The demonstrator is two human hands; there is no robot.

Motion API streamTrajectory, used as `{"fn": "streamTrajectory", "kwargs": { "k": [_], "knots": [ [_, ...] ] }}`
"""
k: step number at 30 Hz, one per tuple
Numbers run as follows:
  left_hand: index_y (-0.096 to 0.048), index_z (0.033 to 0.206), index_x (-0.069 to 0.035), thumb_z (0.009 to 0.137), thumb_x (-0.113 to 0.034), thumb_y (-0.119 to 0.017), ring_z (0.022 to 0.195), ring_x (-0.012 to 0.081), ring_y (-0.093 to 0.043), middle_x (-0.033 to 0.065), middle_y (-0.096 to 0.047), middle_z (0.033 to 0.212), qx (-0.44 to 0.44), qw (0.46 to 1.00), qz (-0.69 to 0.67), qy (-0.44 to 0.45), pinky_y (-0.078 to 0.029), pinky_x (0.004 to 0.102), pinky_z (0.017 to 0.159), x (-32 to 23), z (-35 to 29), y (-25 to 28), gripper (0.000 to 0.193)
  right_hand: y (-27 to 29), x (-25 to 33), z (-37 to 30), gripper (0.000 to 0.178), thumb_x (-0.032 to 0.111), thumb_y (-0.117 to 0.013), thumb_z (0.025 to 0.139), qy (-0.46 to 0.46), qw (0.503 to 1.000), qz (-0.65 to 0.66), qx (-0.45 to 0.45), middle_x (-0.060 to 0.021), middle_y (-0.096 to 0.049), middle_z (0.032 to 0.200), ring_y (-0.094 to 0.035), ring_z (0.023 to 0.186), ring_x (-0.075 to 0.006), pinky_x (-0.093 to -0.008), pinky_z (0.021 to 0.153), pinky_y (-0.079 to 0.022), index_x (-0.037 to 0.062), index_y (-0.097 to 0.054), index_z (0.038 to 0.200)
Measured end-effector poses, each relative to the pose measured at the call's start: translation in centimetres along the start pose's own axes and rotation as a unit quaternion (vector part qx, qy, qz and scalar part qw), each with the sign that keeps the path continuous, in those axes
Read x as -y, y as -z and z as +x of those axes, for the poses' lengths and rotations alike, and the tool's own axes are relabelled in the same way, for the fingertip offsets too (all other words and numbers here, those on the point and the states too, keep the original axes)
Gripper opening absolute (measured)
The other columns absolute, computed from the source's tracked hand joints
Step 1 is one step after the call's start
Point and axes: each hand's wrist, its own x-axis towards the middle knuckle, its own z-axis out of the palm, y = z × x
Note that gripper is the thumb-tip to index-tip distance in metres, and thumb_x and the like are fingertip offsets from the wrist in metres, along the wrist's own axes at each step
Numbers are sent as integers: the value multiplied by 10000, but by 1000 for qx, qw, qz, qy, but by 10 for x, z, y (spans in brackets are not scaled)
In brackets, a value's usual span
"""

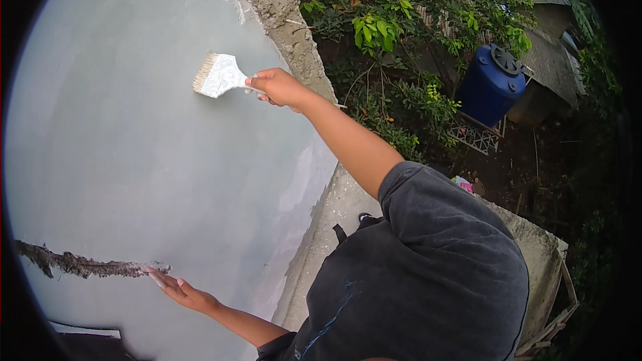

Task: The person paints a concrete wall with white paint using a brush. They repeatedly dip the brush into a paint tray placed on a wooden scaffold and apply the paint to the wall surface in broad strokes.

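My right hand (pixel 277 88) is closed round the handle of a wide, flat paintbrush (pixel 221 77) with a white body. Its pale bristles (pixel 203 72) point left at the grey-white painted wall (pixel 167 160); I cannot tell whether they touch it. Lower down, my left hand (pixel 190 296) holds nothing, fingers stretched out and thumb apart. Its fingertips lie at the right end of a rough, dark gash (pixel 87 266) in the wall surface.
Bare, rough concrete (pixel 294 23) edges the wall, and a concrete ledge (pixel 321 241) runs beside my body. Beyond the edge are leafy branches (pixel 374 30), a blue water tank (pixel 491 87) on a metal stand, and roofs (pixel 545 60). A dark opening (pixel 87 344) shows at lower left.
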Motion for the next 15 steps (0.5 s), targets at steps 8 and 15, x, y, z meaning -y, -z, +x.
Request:
{"fn": "streamTrajectory", "kwargs": {
  "k": [8,15],
  "knots": [
    [-264,1454,29,956,-170,-425,1422,298,-239,186,-291,1511,96,952,-110,270,-149,422,1157,-2,-171,71,560,7,-230,-55,271,320,-564,913,-293,944,-91,-118,-27,-494,625,-324,411,-102,-292,383,-218,52,-596,886],
    [-371,1401,25,972,-117,-415,1331,280,-399,203,-463,1393,127,893,-91,423,-252,385,1110,-7,-281,156,454,-56,-135,-50,256,274,-606,883,-64,960,-232,-145,-50,-535,646,-382,445,-121,-310,403,-272,34,-593,793]
  ]
}}
